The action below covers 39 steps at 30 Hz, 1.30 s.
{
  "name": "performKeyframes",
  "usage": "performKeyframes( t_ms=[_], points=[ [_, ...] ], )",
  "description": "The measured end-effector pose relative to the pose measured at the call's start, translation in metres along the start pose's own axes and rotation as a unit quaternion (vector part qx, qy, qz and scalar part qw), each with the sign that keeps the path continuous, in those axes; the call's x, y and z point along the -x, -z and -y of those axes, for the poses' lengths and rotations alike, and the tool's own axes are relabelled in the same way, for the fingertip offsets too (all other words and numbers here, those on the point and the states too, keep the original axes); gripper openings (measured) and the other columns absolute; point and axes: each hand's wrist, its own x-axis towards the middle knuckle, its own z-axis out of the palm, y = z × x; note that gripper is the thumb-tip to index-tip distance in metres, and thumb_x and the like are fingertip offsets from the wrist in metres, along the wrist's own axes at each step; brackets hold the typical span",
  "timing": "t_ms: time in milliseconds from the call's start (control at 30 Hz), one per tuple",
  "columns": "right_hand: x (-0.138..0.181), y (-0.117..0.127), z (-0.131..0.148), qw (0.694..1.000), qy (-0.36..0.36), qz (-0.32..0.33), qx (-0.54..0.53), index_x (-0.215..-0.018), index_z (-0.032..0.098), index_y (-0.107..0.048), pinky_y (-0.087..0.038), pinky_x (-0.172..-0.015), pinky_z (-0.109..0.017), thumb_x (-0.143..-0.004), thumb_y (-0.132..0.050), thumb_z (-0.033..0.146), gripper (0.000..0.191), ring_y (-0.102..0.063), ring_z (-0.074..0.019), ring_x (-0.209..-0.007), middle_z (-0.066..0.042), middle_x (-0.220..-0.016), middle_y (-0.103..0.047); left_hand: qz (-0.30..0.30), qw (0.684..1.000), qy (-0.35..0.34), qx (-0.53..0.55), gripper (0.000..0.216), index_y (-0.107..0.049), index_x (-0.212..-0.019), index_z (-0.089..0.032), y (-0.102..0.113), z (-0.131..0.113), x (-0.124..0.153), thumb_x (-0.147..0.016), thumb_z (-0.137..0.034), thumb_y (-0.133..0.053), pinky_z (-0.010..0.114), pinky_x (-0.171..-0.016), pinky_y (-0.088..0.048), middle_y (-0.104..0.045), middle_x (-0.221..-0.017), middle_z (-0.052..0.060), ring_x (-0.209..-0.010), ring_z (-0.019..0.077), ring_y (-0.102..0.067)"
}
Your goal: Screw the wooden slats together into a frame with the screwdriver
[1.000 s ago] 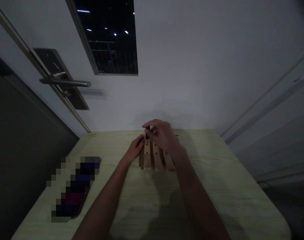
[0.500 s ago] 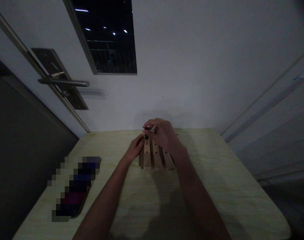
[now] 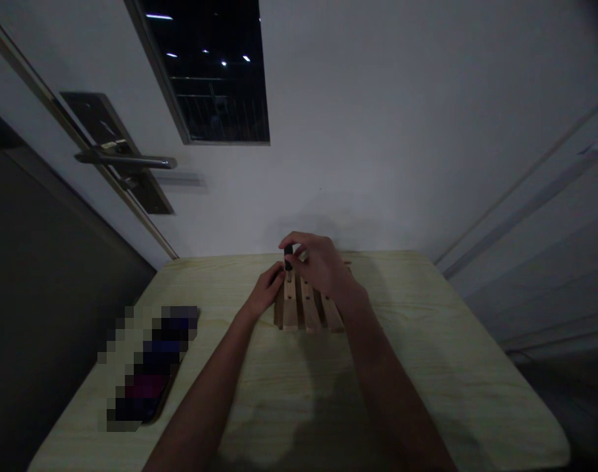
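A person works on a slatted wooden piece point(image 3: 290, 318) with a black-handled driver point(image 3: 288, 258), its shaft standing nearly upright on the leftmost bar. The wooden piece sits on a pale wood-grained desk point(image 3: 402, 393), toward its far edge and just short of a white door point(image 3: 378, 131). The right hand point(image 3: 324, 263), above the wooden piece, holds the driver's handle in a narrow pinch between thumb and fingers. The left hand point(image 3: 266, 290) rests against the wooden piece's left side, its fingers bent; whether they close around it cannot be told, as the fingertips are hidden.

The step in hand appears to be driver work at a fastening point on that bar, with the left hand bracing. Any further turn would likely call for an upright shaft, a seated tip and a steady wooden piece.

Counted in view: two hands, one driver, one wooden piece, and on it three light bars with at least four dark round spots; the right hand may hide more. One dark flat object point(image 3: 154, 380), masked by blocks, lies well to the left of the wooden piece. Beyond the piece, up and to its left, are one lever handle point(image 3: 132, 160) and one window point(image 3: 215, 72).
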Motion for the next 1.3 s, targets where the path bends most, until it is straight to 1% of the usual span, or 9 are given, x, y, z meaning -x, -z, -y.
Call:
performKeyframes(
  t_ms=[100,300,500,733,967,1167,1300],
  points=[
    [-0.0001,0.0011,-0.0004,1.000,-0.007,-0.005,0.008,-0.089,0.022,-0.062,-0.044,-0.068,-0.023,-0.076,-0.052,0.010,0.020,-0.060,-0.0115,-0.070,0.000,-0.084,-0.066,0.001,1.000,-0.001,0.001,0.033,-0.057,-0.107,-0.016,0.0001,0.0007,-0.0001,-0.089,-0.037,-0.040,0.033,-0.091,-0.043,-0.064,-0.099,0.005,-0.101,0.0212,-0.055],
    [-0.0004,0.0017,-0.0004,1.000,-0.012,-0.004,0.012,-0.088,0.023,-0.060,-0.045,-0.069,-0.024,-0.077,-0.051,0.013,0.018,-0.060,-0.0114,-0.069,0.001,-0.083,-0.066,-0.002,1.000,-0.005,0.005,0.033,-0.057,-0.107,-0.016,-0.0003,0.0030,0.0002,-0.089,-0.038,-0.040,0.034,-0.091,-0.043,-0.064,-0.098,0.005,-0.101,0.0210,-0.055],
    [-0.0007,0.0011,-0.0005,1.000,-0.004,-0.007,0.010,-0.088,0.021,-0.061,-0.044,-0.069,-0.023,-0.077,-0.050,0.011,0.018,-0.060,-0.0122,-0.070,-0.001,-0.083,-0.066,-0.006,1.000,0.001,0.003,0.033,-0.057,-0.106,-0.016,-0.0005,0.0044,-0.0001,-0.088,-0.038,-0.040,0.034,-0.091,-0.043,-0.065,-0.098,0.006,-0.101,0.0212,-0.056],
    [-0.0014,-0.0017,-0.0030,1.000,0.002,-0.010,0.003,-0.088,0.022,-0.060,-0.045,-0.067,-0.023,-0.076,-0.051,0.011,0.019,-0.059,-0.0116,-0.068,0.000,-0.083,-0.066,-0.005,1.000,-0.007,0.005,0.033,-0.057,-0.107,-0.015,-0.0010,0.0032,-0.0001,-0.088,-0.037,-0.040,0.035,-0.094,-0.042,-0.064,-0.101,0.006,-0.103,0.0214,-0.056],
    [0.0001,-0.0010,0.0004,1.000,0.007,-0.013,-0.007,-0.087,0.020,-0.060,-0.045,-0.067,-0.023,-0.076,-0.050,0.009,0.019,-0.058,-0.0109,-0.067,0.000,-0.079,-0.064,-0.005,1.000,-0.010,0.006,0.032,-0.058,-0.103,-0.015,-0.0004,0.0015,-0.0003,-0.089,-0.038,-0.040,0.034,-0.094,-0.042,-0.064,-0.099,0.006,-0.104,0.0218,-0.055],
    [-0.0005,0.0000,0.0013,1.000,0.001,-0.012,-0.003,-0.088,0.021,-0.060,-0.045,-0.068,-0.022,-0.075,-0.052,0.009,0.019,-0.058,-0.0109,-0.069,0.000,-0.082,-0.065,-0.005,1.000,-0.005,0.005,0.032,-0.057,-0.102,-0.015,-0.0005,-0.0001,-0.0004,-0.088,-0.038,-0.040,0.034,-0.092,-0.042,-0.064,-0.098,0.006,-0.102,0.0216,-0.055],
    [-0.0008,0.0003,0.0026,1.000,-0.012,-0.012,0.009,-0.088,0.020,-0.061,-0.045,-0.068,-0.023,-0.076,-0.057,0.012,0.015,-0.059,-0.0116,-0.067,-0.001,-0.082,-0.065,-0.006,1.000,-0.005,0.001,0.032,-0.057,-0.104,-0.015,-0.0006,-0.0008,-0.0004,-0.088,-0.036,-0.040,0.034,-0.092,-0.042,-0.064,-0.098,0.006,-0.101,0.0213,-0.055]
  ],
)
